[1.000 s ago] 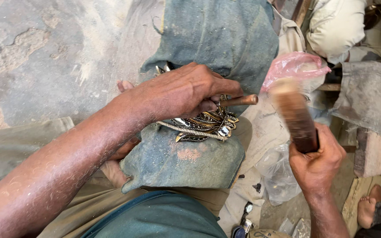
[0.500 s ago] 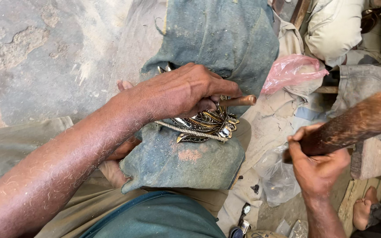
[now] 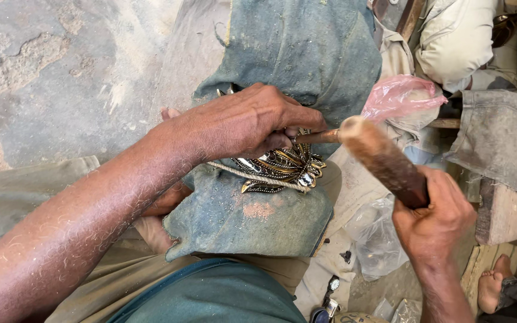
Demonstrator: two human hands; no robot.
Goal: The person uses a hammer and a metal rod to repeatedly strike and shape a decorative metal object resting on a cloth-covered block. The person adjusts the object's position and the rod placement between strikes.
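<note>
My left hand (image 3: 243,122) is closed around a thin metal chisel (image 3: 318,137) and presses its tip onto an ornate black and gold metal piece (image 3: 279,168). The piece lies on a dusty blue-grey cloth pad (image 3: 252,215) and a cord (image 3: 252,177) crosses over it. My right hand (image 3: 435,218) grips a brown wooden mallet (image 3: 381,160) by its lower end. The mallet's pale top end is touching the chisel's rear end. Most of the metal piece is hidden under my left hand.
A pink plastic bag (image 3: 399,98) and a clear plastic bag (image 3: 378,236) lie to the right of the pad. A wooden block (image 3: 501,215) under grey cloth stands at the right. Another person's bare foot (image 3: 490,290) shows at the lower right. Grey concrete floor (image 3: 49,72) fills the upper left.
My right hand swung the mallet back and down half a second ago, then brought it forward onto the chisel's end. My left hand and the metal piece stayed in place.
</note>
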